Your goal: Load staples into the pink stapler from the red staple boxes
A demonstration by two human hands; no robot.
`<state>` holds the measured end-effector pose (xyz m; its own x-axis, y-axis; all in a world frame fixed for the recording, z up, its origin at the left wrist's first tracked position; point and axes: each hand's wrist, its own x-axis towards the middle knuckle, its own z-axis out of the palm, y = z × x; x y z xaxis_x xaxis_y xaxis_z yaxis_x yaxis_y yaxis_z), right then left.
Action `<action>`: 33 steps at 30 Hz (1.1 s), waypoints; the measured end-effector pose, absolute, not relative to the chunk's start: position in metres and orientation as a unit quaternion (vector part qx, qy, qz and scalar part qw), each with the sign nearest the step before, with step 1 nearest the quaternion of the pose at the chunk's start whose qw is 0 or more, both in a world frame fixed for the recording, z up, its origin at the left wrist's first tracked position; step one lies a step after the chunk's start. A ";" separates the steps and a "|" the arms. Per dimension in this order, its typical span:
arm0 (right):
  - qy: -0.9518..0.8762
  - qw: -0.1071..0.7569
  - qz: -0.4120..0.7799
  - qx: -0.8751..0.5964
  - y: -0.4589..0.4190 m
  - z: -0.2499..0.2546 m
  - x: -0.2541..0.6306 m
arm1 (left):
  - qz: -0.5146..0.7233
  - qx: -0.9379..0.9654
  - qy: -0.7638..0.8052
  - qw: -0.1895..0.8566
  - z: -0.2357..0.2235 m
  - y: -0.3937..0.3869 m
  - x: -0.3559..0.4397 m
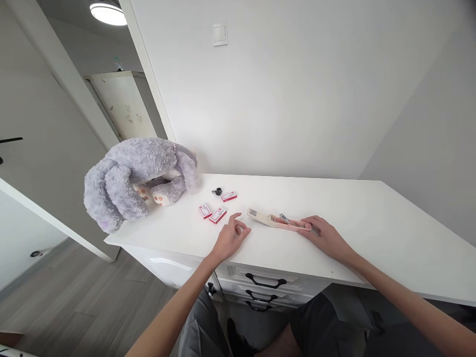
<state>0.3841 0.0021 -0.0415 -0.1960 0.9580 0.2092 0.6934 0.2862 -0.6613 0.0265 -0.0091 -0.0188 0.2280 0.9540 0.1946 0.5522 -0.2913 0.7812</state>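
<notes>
The open case (274, 222) is gripped by the right hand (324, 236), apparently for steadying; left of it, the left hand (228, 240) is held narrow-fingered, empty. Steadiness seems required next.

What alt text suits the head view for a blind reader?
A person's right hand holds the end of an open pink-and-cream case on a white cabinet top, with the left hand curled nearby. Beyond are three red-and-white boxes, a small black object and, farther left, a grey plush toy.
</notes>
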 end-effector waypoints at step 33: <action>-0.633 0.466 0.443 -0.431 0.019 0.022 0.305 | 0.415 0.649 0.407 0.491 0.004 0.009 0.029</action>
